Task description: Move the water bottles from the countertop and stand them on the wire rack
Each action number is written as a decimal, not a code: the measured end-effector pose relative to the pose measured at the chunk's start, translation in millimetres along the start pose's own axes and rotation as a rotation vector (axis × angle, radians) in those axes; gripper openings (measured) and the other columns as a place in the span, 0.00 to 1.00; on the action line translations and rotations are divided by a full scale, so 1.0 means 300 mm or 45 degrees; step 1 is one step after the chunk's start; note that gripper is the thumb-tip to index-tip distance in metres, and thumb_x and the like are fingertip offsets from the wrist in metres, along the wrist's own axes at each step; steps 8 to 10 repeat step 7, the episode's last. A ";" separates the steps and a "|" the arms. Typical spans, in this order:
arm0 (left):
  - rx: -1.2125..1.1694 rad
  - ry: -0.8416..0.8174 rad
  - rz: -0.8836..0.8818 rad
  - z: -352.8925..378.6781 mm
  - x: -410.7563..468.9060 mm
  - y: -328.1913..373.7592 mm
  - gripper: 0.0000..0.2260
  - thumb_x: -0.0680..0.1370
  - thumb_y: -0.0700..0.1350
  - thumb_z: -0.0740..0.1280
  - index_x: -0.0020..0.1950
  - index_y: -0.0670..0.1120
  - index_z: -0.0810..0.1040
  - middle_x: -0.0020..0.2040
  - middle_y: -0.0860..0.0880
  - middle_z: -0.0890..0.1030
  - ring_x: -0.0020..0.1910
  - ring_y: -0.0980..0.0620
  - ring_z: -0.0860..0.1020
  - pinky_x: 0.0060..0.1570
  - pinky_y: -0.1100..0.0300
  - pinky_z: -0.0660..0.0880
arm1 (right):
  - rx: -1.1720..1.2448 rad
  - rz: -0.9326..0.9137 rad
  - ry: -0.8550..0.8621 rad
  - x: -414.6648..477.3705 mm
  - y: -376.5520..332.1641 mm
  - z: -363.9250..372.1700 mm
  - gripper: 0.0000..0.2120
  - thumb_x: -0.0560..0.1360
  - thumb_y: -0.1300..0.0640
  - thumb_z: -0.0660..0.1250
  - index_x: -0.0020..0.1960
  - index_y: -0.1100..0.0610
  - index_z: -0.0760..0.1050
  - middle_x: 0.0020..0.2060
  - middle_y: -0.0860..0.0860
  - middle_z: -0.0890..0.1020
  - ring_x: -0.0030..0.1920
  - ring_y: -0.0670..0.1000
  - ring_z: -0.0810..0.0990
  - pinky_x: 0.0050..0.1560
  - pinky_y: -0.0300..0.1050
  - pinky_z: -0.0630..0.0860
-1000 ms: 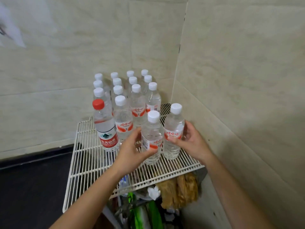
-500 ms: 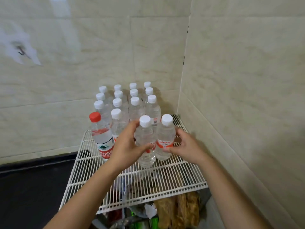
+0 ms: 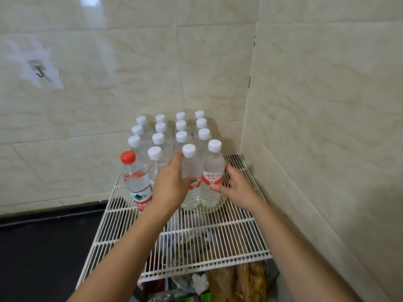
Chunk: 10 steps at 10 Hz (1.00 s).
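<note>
The left hand point(image 3: 172, 184) covers the label of the bottle point(image 3: 190, 177) it wraps. The far bottles point(image 3: 181, 127) show little but caps (bodies hidden behind nearer ones). Clutter under the wire rack point(image 3: 122, 225) is cut off by the near edge.

Two front bottles pushed back to the group
Over the last second the left hand point(image 3: 172, 184) and right hand point(image 3: 236, 188) slid two clear white-capped plastic water bottles point(image 3: 210, 177) away from the white wire rack's point(image 3: 218, 240) front, so they now stand against the rear rows, level with the red-capped clear bottle point(image 3: 136, 182)
</note>
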State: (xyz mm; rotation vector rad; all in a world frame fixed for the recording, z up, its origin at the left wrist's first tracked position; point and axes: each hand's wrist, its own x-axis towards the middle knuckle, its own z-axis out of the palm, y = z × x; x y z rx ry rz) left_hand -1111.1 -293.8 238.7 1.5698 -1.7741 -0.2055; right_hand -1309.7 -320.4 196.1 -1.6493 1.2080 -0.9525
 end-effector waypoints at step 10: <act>0.027 0.076 0.083 -0.023 -0.125 -0.010 0.35 0.79 0.49 0.68 0.81 0.49 0.53 0.79 0.49 0.62 0.56 0.55 0.78 0.51 0.54 0.78 | -0.419 -0.003 0.150 -0.064 0.072 0.088 0.47 0.76 0.40 0.71 0.83 0.46 0.45 0.81 0.49 0.59 0.79 0.52 0.61 0.76 0.59 0.64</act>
